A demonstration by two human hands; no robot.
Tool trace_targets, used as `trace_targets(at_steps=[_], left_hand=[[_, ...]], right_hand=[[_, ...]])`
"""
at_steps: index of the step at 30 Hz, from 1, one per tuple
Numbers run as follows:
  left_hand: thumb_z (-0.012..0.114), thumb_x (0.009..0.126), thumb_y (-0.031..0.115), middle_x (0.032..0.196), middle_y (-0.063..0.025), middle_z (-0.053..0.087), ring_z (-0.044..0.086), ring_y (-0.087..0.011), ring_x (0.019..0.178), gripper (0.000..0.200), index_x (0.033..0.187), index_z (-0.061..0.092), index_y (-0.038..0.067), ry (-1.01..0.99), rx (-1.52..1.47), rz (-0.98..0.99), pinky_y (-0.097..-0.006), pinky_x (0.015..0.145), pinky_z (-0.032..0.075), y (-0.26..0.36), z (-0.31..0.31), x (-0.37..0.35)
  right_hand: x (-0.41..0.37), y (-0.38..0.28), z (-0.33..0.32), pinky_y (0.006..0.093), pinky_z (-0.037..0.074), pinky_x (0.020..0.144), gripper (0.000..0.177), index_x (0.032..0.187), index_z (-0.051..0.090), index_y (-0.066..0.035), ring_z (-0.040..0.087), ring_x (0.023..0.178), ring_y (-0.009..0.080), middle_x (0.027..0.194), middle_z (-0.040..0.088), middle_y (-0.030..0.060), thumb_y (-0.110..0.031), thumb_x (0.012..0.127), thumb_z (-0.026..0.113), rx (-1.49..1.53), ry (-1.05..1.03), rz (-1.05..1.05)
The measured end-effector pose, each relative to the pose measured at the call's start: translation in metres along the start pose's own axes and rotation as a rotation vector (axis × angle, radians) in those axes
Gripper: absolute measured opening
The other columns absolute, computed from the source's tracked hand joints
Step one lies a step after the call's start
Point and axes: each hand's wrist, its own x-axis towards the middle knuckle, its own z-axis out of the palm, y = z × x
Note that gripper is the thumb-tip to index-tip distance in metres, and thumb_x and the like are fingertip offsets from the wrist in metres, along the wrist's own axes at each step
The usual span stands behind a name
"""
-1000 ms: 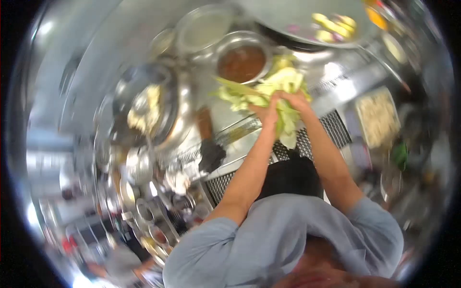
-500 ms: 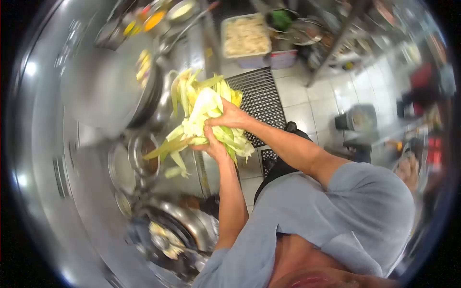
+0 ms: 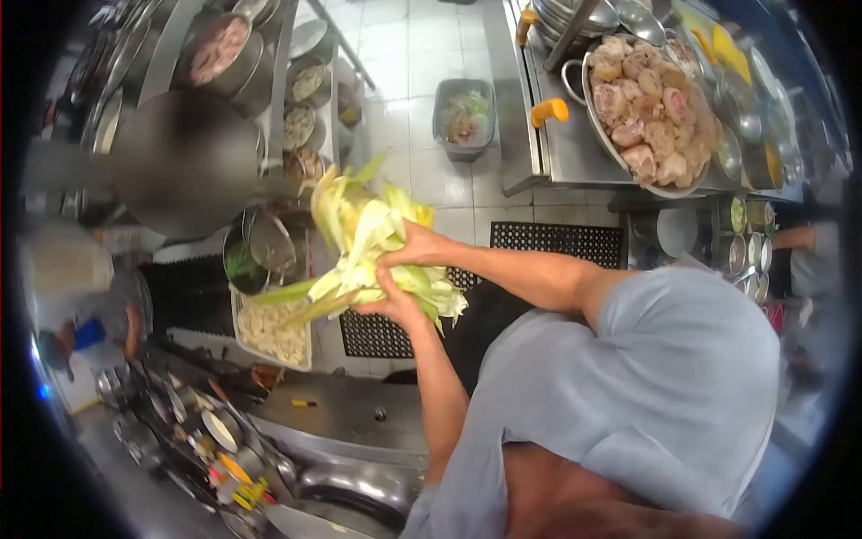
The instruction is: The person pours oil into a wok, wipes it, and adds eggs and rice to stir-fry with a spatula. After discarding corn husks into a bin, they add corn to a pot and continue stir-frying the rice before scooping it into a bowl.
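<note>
A bulky bundle of pale green and yellow corn husks (image 3: 364, 238) is held between my two hands, in the middle of the view. My right hand (image 3: 417, 247) grips it from the right side, with its fingers partly hidden among the leaves. Lower down, my left hand (image 3: 395, 304) is closed on the underside of the same bundle. Long leaves stick out to the left over a tray of pale pieces (image 3: 269, 332), and other leaves point upward.
A grey bin (image 3: 463, 119) with scraps stands on the tiled floor. At upper right, a large pan of meat (image 3: 651, 117) rests on a steel counter (image 3: 575, 162). Shelves with bowls are at upper left. A person (image 3: 108, 314) is at far left; another's arm (image 3: 794, 238) shows at far right.
The view has swung right, away from the stove: the bin and meat pan now show, and the tray appears lower left. Both hands still hold the husks.
</note>
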Motion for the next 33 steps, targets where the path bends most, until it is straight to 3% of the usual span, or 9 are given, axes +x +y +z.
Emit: trace_targets(at_steps=[2,6,10,14,15,21,26,29,33], left_hand=[[0.071,0.081,0.033,0.137,-0.0292,0.03,0.043,-0.0325,0.12,0.104,0.139,-0.004,-0.008,-0.176,-0.064,0.162,-0.0385,0.099,0.042,0.006,0.049,0.022],[0.072,0.081,0.028,0.142,-0.0289,0.022,0.032,-0.0346,0.129,0.106,0.142,-0.009,-0.004,-0.497,0.093,0.153,-0.0429,0.107,0.03,0.012,0.149,0.067],[0.075,0.077,0.031,0.143,-0.0315,0.016,0.025,-0.0407,0.132,0.11,0.143,-0.005,-0.005,-0.806,0.347,0.176,-0.044,0.109,0.024,-0.009,0.264,0.108],[0.073,0.075,0.04,0.136,-0.0371,0.021,0.026,-0.0479,0.129,0.11,0.145,-0.002,0.002,-0.984,0.628,0.107,-0.0463,0.105,0.03,-0.036,0.377,0.131],[0.07,0.075,0.041,0.129,-0.0398,0.025,0.033,-0.0513,0.122,0.105,0.145,0.001,0.005,-1.021,0.674,0.228,-0.0484,0.1,0.035,-0.06,0.412,0.139],[0.064,0.078,0.031,0.126,-0.0356,0.028,0.047,-0.052,0.106,0.09,0.143,0.007,0.004,-1.218,1.014,0.279,-0.0502,0.092,0.042,-0.147,0.521,0.165],[0.061,0.083,0.028,0.137,-0.034,0.022,0.047,-0.05,0.112,0.087,0.145,0.006,0.001,-1.288,1.269,0.284,-0.047,0.097,0.041,-0.176,0.555,0.176],[0.06,0.085,0.027,0.139,-0.0333,0.021,0.044,-0.0491,0.117,0.085,0.146,0.005,0.005,-1.3,1.345,0.311,-0.0484,0.098,0.041,-0.21,0.557,0.184],[0.057,0.087,0.025,0.139,-0.0342,0.022,0.044,-0.0485,0.118,0.078,0.146,0.008,0.01,-1.251,1.487,0.309,-0.0485,0.097,0.042,-0.225,0.571,0.179]], right_hand=[[0.02,-0.004,-0.037,0.0334,0.042,0.096,0.072,0.13,0.045,0.0,0.054,0.109,0.0222,0.118,0.058,0.0134,-0.027,0.071,0.076,0.0,0.14,0.026],[0.057,-0.022,-0.108,0.0332,0.043,0.094,0.071,0.124,0.052,0.001,0.056,0.106,0.0219,0.117,0.06,0.0153,-0.032,0.068,0.079,0.084,0.497,0.202],[0.099,0.043,-0.195,0.0312,0.046,0.088,0.059,0.122,0.054,0.002,0.058,0.1,0.0191,0.114,0.06,0.0114,-0.026,0.075,0.075,0.233,0.759,0.193],[0.14,0.098,-0.282,0.0305,0.047,0.085,0.055,0.121,0.056,0.0,0.059,0.099,0.0185,0.115,0.06,0.0103,-0.031,0.078,0.071,0.394,0.922,0.284],[0.153,0.124,-0.311,0.031,0.047,0.085,0.056,0.121,0.056,0.0,0.059,0.099,0.0191,0.115,0.06,0.0107,-0.032,0.078,0.071,0.45,0.991,0.288],[0.205,0.214,-0.37,0.0327,0.049,0.08,0.053,0.117,0.058,0.002,0.06,0.094,0.0206,0.113,0.061,0.014,-0.032,0.078,0.068,0.516,1.347,0.389],[0.24,0.29,-0.392,0.0347,0.047,0.084,0.047,0.113,0.061,0.002,0.058,0.104,0.0237,0.112,0.062,0.0179,-0.034,0.083,0.061,0.283,1.376,0.646],[0.243,0.298,-0.401,0.0371,0.037,0.1,0.051,0.129,0.048,-0.005,0.049,0.118,0.0301,0.129,0.052,0.0175,-0.031,0.085,0.055,-0.094,0.953,1.185],[0.241,0.298,-0.416,0.0376,0.036,0.102,0.057,0.134,0.043,-0.007,0.045,0.122,0.0306,0.136,0.045,0.0158,-0.034,0.085,0.054,-0.171,0.886,1.1]])
